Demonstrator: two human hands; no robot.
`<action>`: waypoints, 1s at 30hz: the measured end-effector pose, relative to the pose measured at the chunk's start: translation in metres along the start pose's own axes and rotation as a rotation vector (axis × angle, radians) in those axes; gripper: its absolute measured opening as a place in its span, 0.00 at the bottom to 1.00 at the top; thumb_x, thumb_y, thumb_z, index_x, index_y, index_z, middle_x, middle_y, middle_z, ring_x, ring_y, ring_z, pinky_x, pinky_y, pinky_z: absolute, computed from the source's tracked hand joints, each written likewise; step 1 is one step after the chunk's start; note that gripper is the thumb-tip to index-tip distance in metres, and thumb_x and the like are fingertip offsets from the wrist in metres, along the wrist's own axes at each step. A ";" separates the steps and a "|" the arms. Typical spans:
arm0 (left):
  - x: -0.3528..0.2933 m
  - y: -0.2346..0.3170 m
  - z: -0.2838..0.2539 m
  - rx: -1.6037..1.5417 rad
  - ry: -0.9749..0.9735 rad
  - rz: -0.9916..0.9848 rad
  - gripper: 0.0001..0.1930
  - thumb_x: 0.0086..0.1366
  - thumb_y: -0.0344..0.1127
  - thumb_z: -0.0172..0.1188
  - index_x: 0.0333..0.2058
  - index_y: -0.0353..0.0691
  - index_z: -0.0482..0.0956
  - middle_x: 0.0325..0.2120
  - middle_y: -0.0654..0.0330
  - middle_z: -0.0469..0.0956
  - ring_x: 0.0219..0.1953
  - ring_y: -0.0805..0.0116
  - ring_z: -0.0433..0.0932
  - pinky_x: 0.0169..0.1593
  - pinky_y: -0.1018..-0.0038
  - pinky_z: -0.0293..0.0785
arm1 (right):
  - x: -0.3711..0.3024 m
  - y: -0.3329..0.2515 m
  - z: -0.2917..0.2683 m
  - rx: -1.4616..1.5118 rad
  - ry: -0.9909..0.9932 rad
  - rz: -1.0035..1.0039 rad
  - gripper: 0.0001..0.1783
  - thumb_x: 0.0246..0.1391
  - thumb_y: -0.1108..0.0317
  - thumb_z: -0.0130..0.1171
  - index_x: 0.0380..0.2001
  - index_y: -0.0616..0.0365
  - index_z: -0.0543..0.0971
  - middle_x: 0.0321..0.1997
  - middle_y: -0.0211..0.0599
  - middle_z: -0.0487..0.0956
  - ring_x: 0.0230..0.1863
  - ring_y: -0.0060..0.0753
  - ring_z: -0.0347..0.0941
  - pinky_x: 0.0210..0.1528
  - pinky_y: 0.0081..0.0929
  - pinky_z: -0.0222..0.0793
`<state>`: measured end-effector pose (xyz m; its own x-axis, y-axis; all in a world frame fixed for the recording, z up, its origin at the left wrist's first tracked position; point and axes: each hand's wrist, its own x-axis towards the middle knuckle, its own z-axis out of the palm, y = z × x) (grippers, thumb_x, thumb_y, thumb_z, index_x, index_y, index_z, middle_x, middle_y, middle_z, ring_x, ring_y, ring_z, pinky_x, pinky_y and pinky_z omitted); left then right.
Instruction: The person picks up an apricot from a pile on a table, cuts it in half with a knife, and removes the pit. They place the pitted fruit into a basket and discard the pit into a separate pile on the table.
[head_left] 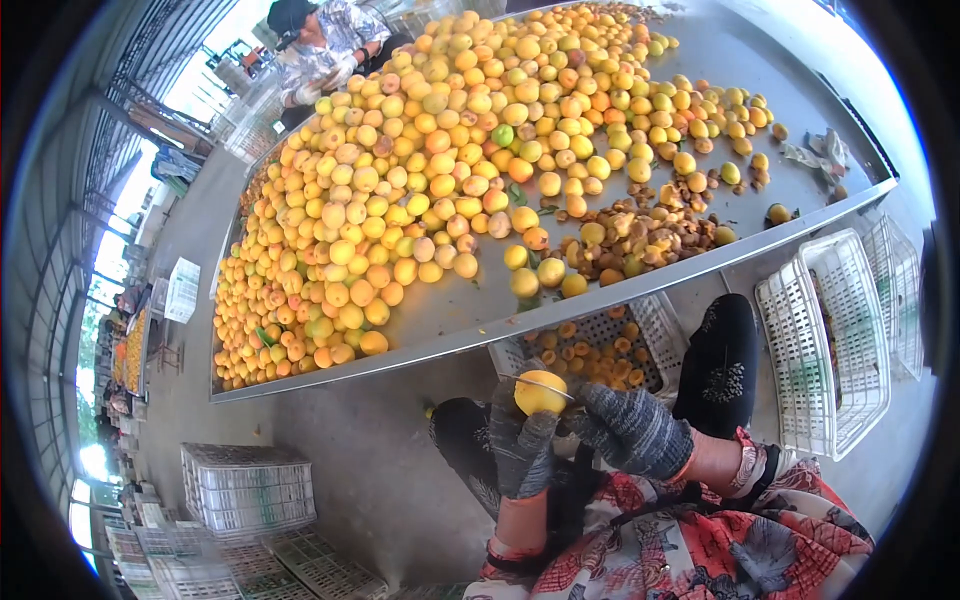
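Observation:
A yellow apricot sits in the fingers of my left hand, which wears a grey knit glove and is closed round it. My right hand, gloved alike, is closed on a small knife with a thin blade that lies across the apricot; its handle is hidden in the glove. Just beyond both hands, partly under the table edge, a white plastic crate holds several halved apricots.
A big heap of whole apricots covers much of the metal table. Brown scraps lie near its raised edge. White crates stand at right, and stacked crates at lower left. A person works across the table.

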<state>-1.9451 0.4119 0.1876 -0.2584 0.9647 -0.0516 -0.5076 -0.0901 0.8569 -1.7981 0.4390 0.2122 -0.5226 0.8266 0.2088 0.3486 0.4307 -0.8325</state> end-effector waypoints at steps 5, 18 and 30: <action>-0.036 0.022 0.011 0.257 -0.165 -0.028 0.26 0.51 0.34 0.61 0.48 0.33 0.63 0.41 0.56 0.69 0.42 0.68 0.69 0.46 0.74 0.66 | -0.027 -0.027 -0.042 -0.010 -0.153 -0.154 0.18 0.45 0.72 0.55 0.41 0.66 0.68 0.28 0.45 0.75 0.26 0.45 0.73 0.25 0.31 0.68; -0.012 -0.007 0.010 0.366 0.005 0.064 0.21 0.58 0.40 0.53 0.45 0.33 0.64 0.36 0.57 0.71 0.37 0.68 0.71 0.40 0.76 0.70 | -0.018 -0.025 -0.032 -0.174 0.029 -0.226 0.23 0.43 0.62 0.54 0.44 0.58 0.68 0.40 0.47 0.69 0.26 0.42 0.71 0.21 0.32 0.68; 0.024 -0.014 0.047 -0.121 0.126 -0.008 0.29 0.56 0.56 0.50 0.45 0.36 0.65 0.38 0.59 0.69 0.34 0.70 0.72 0.31 0.79 0.71 | 0.010 0.009 -0.006 -0.075 0.076 -0.006 0.23 0.46 0.61 0.53 0.46 0.59 0.67 0.37 0.46 0.71 0.21 0.43 0.70 0.19 0.32 0.66</action>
<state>-1.9053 0.4476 0.1985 -0.3514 0.9274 -0.1285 -0.6035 -0.1194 0.7884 -1.7952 0.4538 0.2098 -0.4653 0.8479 0.2541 0.4047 0.4591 -0.7909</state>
